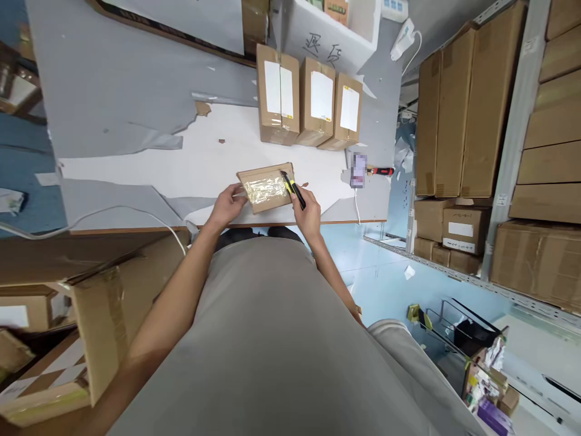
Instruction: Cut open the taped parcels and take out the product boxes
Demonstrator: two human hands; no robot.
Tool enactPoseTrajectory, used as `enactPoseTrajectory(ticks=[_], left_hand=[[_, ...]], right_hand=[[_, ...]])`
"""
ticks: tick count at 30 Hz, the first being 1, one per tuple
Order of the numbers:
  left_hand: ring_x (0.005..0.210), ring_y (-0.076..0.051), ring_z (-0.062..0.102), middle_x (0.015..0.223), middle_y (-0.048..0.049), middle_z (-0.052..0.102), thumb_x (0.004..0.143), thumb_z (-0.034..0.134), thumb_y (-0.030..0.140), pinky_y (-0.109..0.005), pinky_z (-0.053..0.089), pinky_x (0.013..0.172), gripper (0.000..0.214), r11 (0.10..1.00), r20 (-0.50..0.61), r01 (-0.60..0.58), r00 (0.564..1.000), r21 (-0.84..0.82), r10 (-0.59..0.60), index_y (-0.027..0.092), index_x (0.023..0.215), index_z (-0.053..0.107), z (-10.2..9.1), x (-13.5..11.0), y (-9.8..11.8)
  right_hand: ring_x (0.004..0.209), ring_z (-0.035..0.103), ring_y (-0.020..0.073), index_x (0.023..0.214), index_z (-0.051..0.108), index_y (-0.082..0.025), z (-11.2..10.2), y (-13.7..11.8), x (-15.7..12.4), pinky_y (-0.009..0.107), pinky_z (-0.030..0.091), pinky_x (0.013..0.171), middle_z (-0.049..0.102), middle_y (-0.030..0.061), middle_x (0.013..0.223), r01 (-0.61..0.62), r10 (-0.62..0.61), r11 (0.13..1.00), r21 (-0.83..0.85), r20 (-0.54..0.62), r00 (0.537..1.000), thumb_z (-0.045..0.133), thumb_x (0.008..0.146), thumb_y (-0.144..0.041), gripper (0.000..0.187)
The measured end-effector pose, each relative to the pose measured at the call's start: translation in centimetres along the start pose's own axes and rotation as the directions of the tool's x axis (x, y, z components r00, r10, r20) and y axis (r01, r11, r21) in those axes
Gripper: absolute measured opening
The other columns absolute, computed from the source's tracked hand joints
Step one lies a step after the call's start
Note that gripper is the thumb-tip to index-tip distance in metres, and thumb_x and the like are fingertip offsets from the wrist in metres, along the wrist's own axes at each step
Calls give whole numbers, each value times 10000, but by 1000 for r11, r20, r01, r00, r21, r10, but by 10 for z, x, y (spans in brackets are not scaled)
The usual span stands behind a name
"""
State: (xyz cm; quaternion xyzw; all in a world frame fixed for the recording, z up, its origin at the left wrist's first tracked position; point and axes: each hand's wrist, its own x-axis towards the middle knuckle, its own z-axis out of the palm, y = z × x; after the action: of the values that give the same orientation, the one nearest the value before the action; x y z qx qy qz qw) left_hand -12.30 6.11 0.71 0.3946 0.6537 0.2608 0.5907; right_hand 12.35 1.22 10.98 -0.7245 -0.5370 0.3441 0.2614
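A small flat cardboard box [267, 188], sealed with shiny clear tape, lies near the front edge of the white and grey table [136, 121]. My left hand [228, 204] grips the box's left end, fingers curled round it. My right hand [309, 212] is closed on a yellow and black utility knife [293, 188], whose tip rests on the box's right side.
Three upright cardboard boxes [308, 100] with white labels stand at the back of the table. A phone [359, 170] and a red-handled tool [381, 171] lie at the right edge. Stacked cartons [458, 109] fill shelves on the right. An open carton [91, 339] sits at lower left.
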Motion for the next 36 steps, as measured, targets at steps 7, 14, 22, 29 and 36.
enactPoseTrajectory(ticks=[7,14,22,29,36], left_hand=[[1570,-336,659,1612,-131,727,1113,676,413,-574,524,1379,445,804,-137,-522,808,286,574,277,1536,714,-8,-22,56],[1769,-407,461,1728,-153,668,1221,496,539,-710,266,1501,520,583,307,-706,704,403,641,249,1614,677,58,-23,86],[1803,-428,404,1773,-167,638,1201,523,565,-726,208,1512,562,616,305,-674,736,407,604,270,1663,648,54,-19,70],[1811,-416,395,1781,-167,631,1210,488,591,-699,206,1521,571,630,299,-659,750,410,590,255,1634,669,58,-23,73],[1807,-425,402,1788,-156,628,1205,486,570,-720,214,1516,564,639,277,-659,749,396,602,253,1630,679,60,-23,72]], right_hand=[[783,848,167,1512,679,-240,12,2,3,249,686,702,824,-9,897,-240,243,948,209,11,970,509,1246,-673,535],[812,867,157,1515,692,-258,-5,-1,-5,214,661,666,849,6,1026,-274,278,944,185,6,961,553,1253,-581,438],[1038,888,248,1749,620,-331,-30,-28,-12,398,684,1085,896,56,1288,-246,266,957,-151,127,956,553,1258,-397,500],[1344,818,348,1807,539,-257,-36,-56,-5,452,638,1156,833,133,1529,-157,286,848,-506,188,940,435,1268,-300,551],[1278,845,344,1757,505,-160,-23,-82,12,456,655,1105,828,228,1402,-87,311,739,-668,223,924,377,1228,-142,544]])
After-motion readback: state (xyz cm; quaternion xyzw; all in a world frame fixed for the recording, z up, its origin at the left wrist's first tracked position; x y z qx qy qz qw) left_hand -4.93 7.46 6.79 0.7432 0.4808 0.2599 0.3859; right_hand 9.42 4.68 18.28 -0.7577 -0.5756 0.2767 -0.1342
